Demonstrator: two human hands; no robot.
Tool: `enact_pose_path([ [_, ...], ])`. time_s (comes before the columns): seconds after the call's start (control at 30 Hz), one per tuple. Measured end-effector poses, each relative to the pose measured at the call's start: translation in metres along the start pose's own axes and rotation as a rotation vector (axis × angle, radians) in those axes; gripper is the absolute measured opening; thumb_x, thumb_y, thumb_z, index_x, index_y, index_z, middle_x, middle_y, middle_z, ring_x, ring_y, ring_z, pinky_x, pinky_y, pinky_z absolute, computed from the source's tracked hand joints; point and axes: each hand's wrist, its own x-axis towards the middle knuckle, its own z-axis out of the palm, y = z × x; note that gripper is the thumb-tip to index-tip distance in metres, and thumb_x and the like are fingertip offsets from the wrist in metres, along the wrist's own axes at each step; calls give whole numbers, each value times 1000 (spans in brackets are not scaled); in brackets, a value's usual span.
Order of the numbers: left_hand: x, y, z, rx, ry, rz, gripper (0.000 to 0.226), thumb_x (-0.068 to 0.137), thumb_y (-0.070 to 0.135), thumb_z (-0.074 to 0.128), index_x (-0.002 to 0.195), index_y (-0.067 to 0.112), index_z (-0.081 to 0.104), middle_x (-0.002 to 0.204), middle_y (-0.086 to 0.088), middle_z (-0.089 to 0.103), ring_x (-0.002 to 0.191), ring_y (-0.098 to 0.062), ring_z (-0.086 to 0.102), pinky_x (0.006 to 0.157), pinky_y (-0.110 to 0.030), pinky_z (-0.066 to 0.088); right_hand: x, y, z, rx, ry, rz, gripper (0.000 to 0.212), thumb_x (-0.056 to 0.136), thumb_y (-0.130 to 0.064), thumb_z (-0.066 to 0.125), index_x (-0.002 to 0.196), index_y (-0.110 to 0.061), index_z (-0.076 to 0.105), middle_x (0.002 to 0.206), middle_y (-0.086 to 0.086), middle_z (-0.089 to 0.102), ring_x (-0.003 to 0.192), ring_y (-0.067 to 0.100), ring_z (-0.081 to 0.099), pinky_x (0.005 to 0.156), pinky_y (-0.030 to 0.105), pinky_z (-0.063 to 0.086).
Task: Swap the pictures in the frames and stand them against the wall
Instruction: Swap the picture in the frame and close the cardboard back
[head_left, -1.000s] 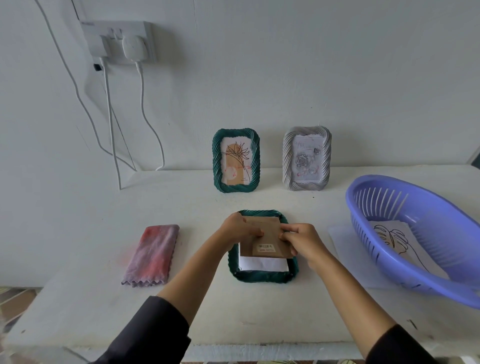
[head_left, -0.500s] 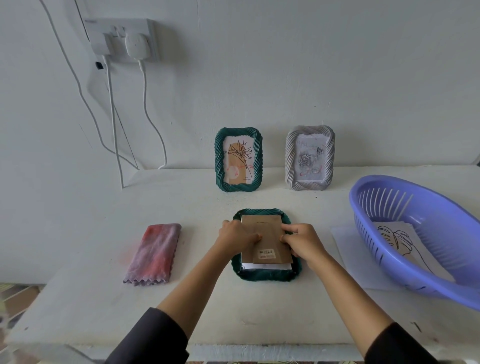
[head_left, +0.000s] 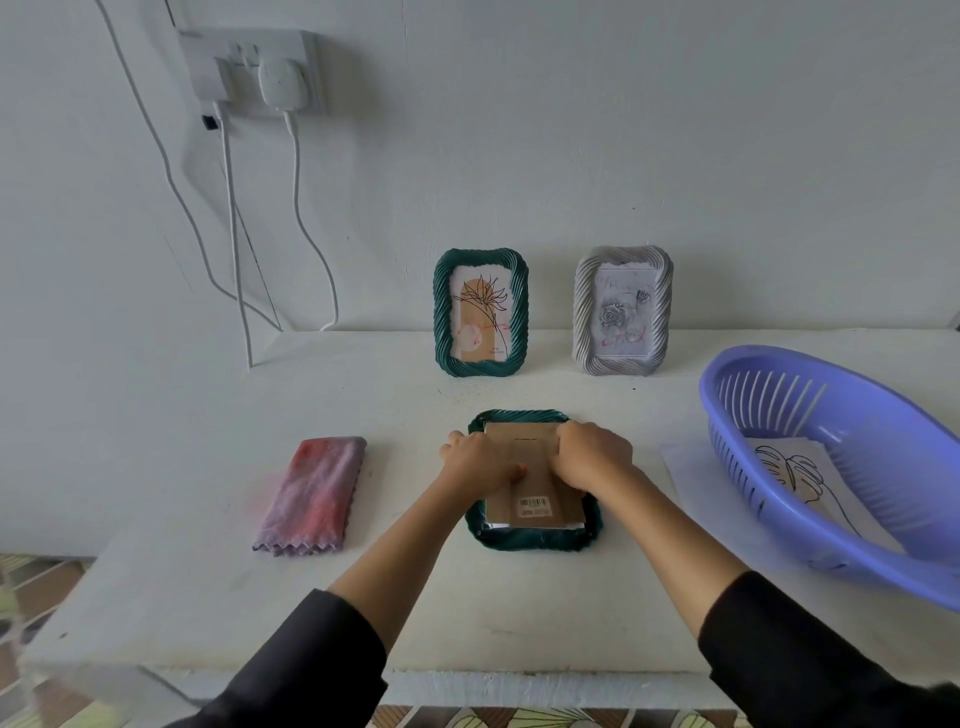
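pressing both hands (head_left: 535, 460) flat on backing board (head_left: 530, 486), long axis toward wall, face-down green frame (head_left: 535, 540) underneath.

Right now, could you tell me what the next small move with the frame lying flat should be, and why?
Probably press the brown backing board fully down into the green frame: both the left hand and right hand rest on it, and a white paper edge shows beneath its near side.
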Motion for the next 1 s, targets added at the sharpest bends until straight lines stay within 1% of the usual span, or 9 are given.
enact_pose_path([
  [0.17, -1, 0, 1, -48, -2, -20, 46, 93, 36, 50, 124, 1, 52, 130, -18, 46, 124, -31, 37, 101, -34, 36, 1, -3, -4, -97, 2, -44, 29, 89, -9, 41, 113, -11, 58, 115, 9, 63, 106, 27, 60, 80, 29, 43],
  [0.3, 4, -10, 2, -140, 32, -71, 40, 93, 34, 49, 113, 0, 56, 127, -17, 44, 121, -32, 38, 99, -35, 37, 0, 18, -6, 143, 57, 3, 25, 86, -14, 48, 107, -16, 62, 110, 7, 64, 98, 27, 61, 73, 29, 44],
  [0.37, 7, -17, 3, -157, 65, -99, 28, 93, 29, 48, 100, 3, 58, 124, -17, 48, 120, -32, 39, 97, -35, 37, -4, 29, -6, 282, 57, 44, 21, 84, -16, 54, 101, -11, 65, 106, 9, 67, 96, 29, 62, 75, 31, 48],
  [0.43, 11, -24, 7, -190, 74, -128, 27, 91, 21, 48, 101, -1, 61, 121, -19, 52, 118, -33, 42, 95, -37, 39, -8, 37, -2, 410, 25, 66, 17, 81, -16, 60, 92, -6, 69, 101, 12, 69, 95, 30, 63, 74, 31, 48],
  [0.53, 15, -27, 14, -272, 74, -136, 21, 84, 8, 46, 91, -4, 62, 112, -24, 60, 91, -33, 56, 69, -36, 50, -15, 40, 11, 507, 13, 82, 14, 80, -19, 66, 79, -5, 71, 96, 12, 72, 88, 28, 65, 71, 31, 46],
  [0.57, 14, -27, 16, -286, 78, -130, 17, 83, 5, 44, 84, -3, 59, 106, -25, 61, 80, -30, 53, 56, -31, 44, -17, 39, 16, 529, 27, 94, 16, 79, -19, 66, 75, -5, 70, 93, 13, 72, 82, 28, 64, 68, 30, 45],
  [0.63, 13, -28, 16, -315, 87, -122, 14, 82, 2, 44, 81, -3, 58, 91, -22, 59, 73, -26, 48, 47, -26, 35, -22, 36, 23, 555, 74, 110, 20, 79, -17, 65, 71, 1, 67, 91, 19, 72, 71, 28, 60, 63, 27, 41],
  [0.8, 8, -35, 16, -366, 88, -131, 22, 81, 0, 53, 97, -9, 65, 88, -14, 58, 73, -24, 50, 50, -26, 38, -34, 38, 27, 627, 122, 133, 24, 79, -17, 65, 86, 5, 70, 95, 19, 71, 92, 33, 65, 77, 37, 53],
  [1.0, 1, -40, 24, -337, 65, -118, 23, 80, 2, 60, 100, -7, 65, 92, -12, 57, 78, -23, 52, 52, -24, 40, -47, 42, 34, 614, 93, 134, 20, 75, -18, 69, 79, 2, 73, 82, 15, 72, 79, 31, 65, 67, 30, 48],
])
